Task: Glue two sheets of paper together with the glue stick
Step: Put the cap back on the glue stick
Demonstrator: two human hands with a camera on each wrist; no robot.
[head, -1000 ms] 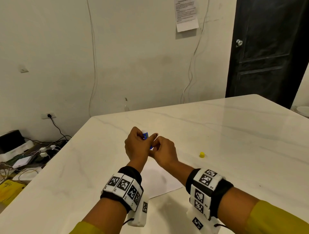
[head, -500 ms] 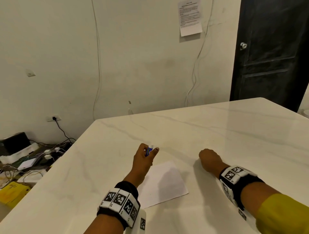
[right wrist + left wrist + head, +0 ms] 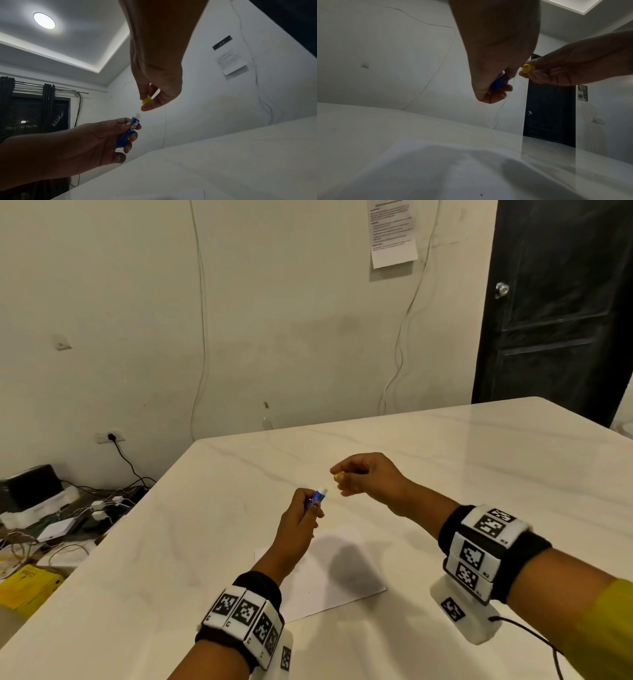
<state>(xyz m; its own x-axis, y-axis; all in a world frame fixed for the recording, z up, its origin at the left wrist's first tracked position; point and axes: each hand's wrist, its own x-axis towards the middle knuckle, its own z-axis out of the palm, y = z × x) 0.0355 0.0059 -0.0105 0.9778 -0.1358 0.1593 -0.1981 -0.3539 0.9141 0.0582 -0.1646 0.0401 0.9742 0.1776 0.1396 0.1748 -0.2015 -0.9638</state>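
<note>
My left hand (image 3: 303, 517) grips a small blue glue stick (image 3: 319, 497) above the table, its white tip bare and pointing up to the right. The same glue stick (image 3: 130, 130) shows clearly in the right wrist view. My right hand (image 3: 363, 474) pinches the yellow cap (image 3: 339, 475) between thumb and finger, a short way right of and above the stick's tip. In the left wrist view the cap (image 3: 527, 68) has its hollow end turned toward the stick. White paper (image 3: 329, 573) lies flat on the table under both hands; I cannot tell one sheet from two.
The white marble table (image 3: 479, 474) stretches far and right. Past its left edge, cables, adapters and a yellow box (image 3: 27, 585) lie on the floor. A black door (image 3: 555, 302) stands at the back right, and a notice (image 3: 392, 231) hangs on the wall.
My right hand went right to the yellow cap on the table, picked it up and came back up beside the glue stick. The left hand kept holding the stick, shifting slightly.
</note>
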